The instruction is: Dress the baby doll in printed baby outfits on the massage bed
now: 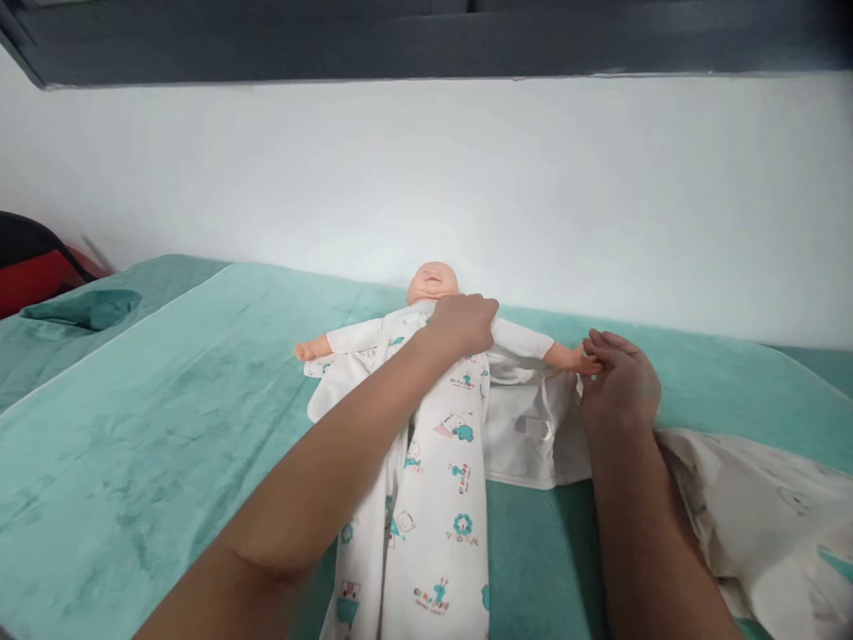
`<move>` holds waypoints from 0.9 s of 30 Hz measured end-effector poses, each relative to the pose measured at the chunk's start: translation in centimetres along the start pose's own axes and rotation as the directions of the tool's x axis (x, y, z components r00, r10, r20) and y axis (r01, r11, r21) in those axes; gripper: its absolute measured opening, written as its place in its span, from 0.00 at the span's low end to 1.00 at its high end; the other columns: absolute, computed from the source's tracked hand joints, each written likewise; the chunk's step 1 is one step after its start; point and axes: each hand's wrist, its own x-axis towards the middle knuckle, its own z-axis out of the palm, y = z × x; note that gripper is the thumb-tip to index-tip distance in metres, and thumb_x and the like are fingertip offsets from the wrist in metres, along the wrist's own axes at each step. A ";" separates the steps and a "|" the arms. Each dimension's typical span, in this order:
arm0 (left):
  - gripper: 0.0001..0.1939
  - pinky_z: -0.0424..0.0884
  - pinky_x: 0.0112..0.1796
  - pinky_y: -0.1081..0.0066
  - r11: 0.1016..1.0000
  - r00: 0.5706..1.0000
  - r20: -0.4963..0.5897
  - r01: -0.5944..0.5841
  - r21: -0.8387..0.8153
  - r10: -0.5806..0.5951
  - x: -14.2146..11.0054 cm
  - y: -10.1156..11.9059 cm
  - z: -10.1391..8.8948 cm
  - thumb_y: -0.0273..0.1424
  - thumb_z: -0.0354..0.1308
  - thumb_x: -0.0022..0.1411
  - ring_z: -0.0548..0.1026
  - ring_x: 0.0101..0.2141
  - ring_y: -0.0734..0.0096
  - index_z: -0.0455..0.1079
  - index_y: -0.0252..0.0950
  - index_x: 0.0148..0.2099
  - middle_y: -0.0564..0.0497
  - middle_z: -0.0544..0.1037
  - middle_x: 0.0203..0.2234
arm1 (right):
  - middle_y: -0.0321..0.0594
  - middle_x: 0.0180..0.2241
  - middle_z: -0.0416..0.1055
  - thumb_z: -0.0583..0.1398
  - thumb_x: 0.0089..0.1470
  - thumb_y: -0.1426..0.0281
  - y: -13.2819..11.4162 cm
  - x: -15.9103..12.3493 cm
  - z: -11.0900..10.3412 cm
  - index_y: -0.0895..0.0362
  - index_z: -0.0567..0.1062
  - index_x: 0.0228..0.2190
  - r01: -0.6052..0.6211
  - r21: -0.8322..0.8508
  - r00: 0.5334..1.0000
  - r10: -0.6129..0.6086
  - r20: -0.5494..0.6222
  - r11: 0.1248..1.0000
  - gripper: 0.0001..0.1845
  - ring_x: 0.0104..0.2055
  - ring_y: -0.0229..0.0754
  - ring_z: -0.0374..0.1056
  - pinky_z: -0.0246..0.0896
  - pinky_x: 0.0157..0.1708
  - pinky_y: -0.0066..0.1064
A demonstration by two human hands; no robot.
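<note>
A baby doll (434, 282) lies on its back with its head toward the wall and both arms stretched sideways. Over its front lies a white printed baby romper (459, 480), its long legs reaching toward me. My left hand (465, 325) is closed at the doll's chest and shoulder, on the romper's upper edge; its fingertips are hidden. My right hand (621, 380) pinches the doll's hand (574, 359) at the right. A white garment (526, 436) lies spread under the doll's arm, just left of my right wrist.
A teal bed cover (166, 444) spreads beneath everything, against a white wall (426, 169). Another pale printed cloth (766, 516) lies crumpled at the right, beside my forearm. A red and black object (33, 267) stands at the far left. A dark frame (426, 40) runs along the top.
</note>
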 end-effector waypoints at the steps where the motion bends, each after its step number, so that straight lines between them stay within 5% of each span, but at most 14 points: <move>1: 0.15 0.68 0.36 0.65 1.000 1.000 0.017 -0.016 0.017 0.016 0.0 0.4 0.4 0.28 0.56 0.59 0.77 0.41 0.57 0.71 0.34 0.49 0.43 0.78 0.45 | 0.45 0.47 0.73 0.56 0.49 0.69 -0.6 -0.4 0.5 0.54 0.73 0.40 0.049 -0.042 0.995 -0.052 -0.080 0.998 0.14 0.53 0.51 0.68 0.64 0.53 0.50; 3: 0.16 0.70 0.40 0.62 0.999 0.998 0.010 -0.054 -0.003 0.054 -0.3 0.7 0.8 0.29 0.54 0.62 0.76 0.45 0.56 0.70 0.33 0.52 0.43 0.77 0.48 | 0.46 0.46 0.73 0.55 0.53 0.67 -1.9 -1.5 2.0 0.54 0.74 0.40 0.202 -0.174 0.960 -0.230 -0.160 0.964 0.13 0.53 0.52 0.67 0.57 0.58 0.53; 6: 0.17 0.70 0.46 0.60 0.990 0.991 -0.129 -0.048 -0.129 0.032 -2.1 0.1 0.7 0.33 0.50 0.68 0.73 0.51 0.56 0.68 0.35 0.56 0.44 0.75 0.52 | 0.45 0.47 0.74 0.56 0.58 0.63 -3.4 -3.5 4.6 0.53 0.75 0.42 0.428 -0.207 0.904 -0.413 0.111 0.880 0.13 0.54 0.51 0.66 0.56 0.59 0.52; 9: 0.16 0.69 0.49 0.60 0.960 0.943 -0.311 0.033 -0.277 -0.122 -4.9 -2.0 1.1 0.34 0.48 0.70 0.72 0.52 0.58 0.69 0.37 0.54 0.47 0.76 0.51 | 0.42 0.52 0.73 0.56 0.61 0.57 -4.0 -5.3 6.4 0.49 0.75 0.43 0.475 -0.136 0.814 -0.376 0.443 0.869 0.14 0.57 0.51 0.64 0.47 0.63 0.55; 12: 0.14 0.68 0.51 0.59 0.900 0.862 -0.419 0.092 -0.426 -0.286 -7.6 -4.3 2.9 0.36 0.47 0.71 0.71 0.50 0.59 0.71 0.38 0.49 0.47 0.76 0.47 | 0.41 0.58 0.67 0.57 0.60 0.53 -4.2 -6.3 7.0 0.47 0.73 0.44 0.470 -0.190 0.766 -0.292 0.573 0.862 0.16 0.63 0.52 0.58 0.30 0.66 0.59; 18: 0.17 0.65 0.55 0.62 0.756 0.828 -0.391 0.059 -0.652 -0.401 -9.9 -6.2 6.0 0.43 0.54 0.67 0.68 0.53 0.62 0.68 0.39 0.51 0.46 0.69 0.51 | 0.42 0.63 0.61 0.62 0.53 0.49 -4.4 -6.2 6.9 0.48 0.72 0.42 0.416 -0.190 0.756 -0.222 0.616 0.889 0.20 0.66 0.54 0.53 0.37 0.64 0.55; 23: 0.13 0.66 0.49 0.64 0.827 0.785 -0.509 0.008 -0.562 -0.354 -10.1 -5.7 6.1 0.42 0.56 0.65 0.68 0.48 0.62 0.68 0.38 0.40 0.47 0.70 0.43 | 0.42 0.57 0.65 0.66 0.48 0.52 -4.5 -6.5 7.4 0.51 0.71 0.34 0.385 -0.095 0.787 -0.272 0.554 0.918 0.19 0.61 0.53 0.58 0.49 0.60 0.50; 27: 0.21 0.64 0.41 0.66 0.854 0.740 -0.558 0.042 -0.518 -0.375 -10.5 -5.2 6.0 0.43 0.49 0.69 0.67 0.35 0.67 0.57 0.38 0.26 0.51 0.68 0.28 | 0.38 0.40 0.68 0.66 0.50 0.56 -5.4 -7.7 7.3 0.53 0.69 0.26 0.320 0.023 0.844 -0.296 0.448 0.947 0.16 0.45 0.45 0.65 0.60 0.46 0.38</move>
